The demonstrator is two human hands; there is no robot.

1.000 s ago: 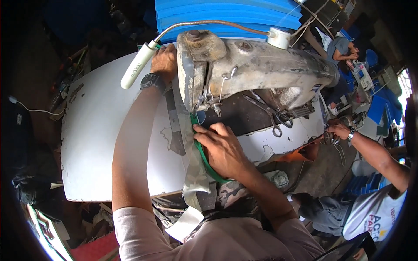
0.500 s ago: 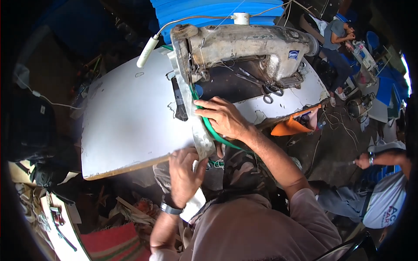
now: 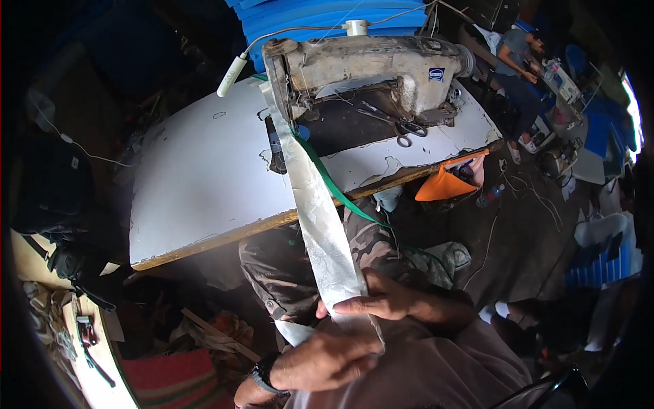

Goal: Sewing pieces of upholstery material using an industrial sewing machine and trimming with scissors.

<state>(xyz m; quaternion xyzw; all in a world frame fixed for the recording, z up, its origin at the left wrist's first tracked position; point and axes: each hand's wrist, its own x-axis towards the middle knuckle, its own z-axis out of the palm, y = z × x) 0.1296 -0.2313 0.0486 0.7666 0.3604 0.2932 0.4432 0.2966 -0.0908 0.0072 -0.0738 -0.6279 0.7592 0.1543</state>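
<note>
**A:** At the near edge of the table (image 3: 204, 204), low in the head view: both hands meet on one pale strip (image 3: 320, 218) of patterned cloth. Which holds it?

**B:** Both. The right hand (image 3: 385, 300) lies across the strip's near end, fingers laid flat over it and thumb under, closed lightly on the cloth. The left hand (image 3: 327, 358), wristwatch (image 3: 262, 373) showing, sits just below it, curled shut on the same end (how much cloth is tucked inside the palm cannot be seen).

**A:** And the strip's run?

**B:** Its long axis goes up and slightly left, away from the person, from the hands over the lap, across the table's wooden edge, to the head of the sewing machine (image 3: 368, 68), where its far end sits under the needle end. It looks taut and flat, not twisted.

**A:** So the cloth lies ahead of the hands?

**B:** Yes, all of the free length is forward of them. The right hand is the nearer to the machine; the left is closest to the body.

**A:** Anything riding with it?

**B:** A green band (image 3: 334, 187) runs just beside the strip's right edge from the machine, then parts from it and drops toward the knee (its end is lost in shadow). Scissors (image 3: 409, 129) rest on the machine bed, well apart from both hands.
</note>
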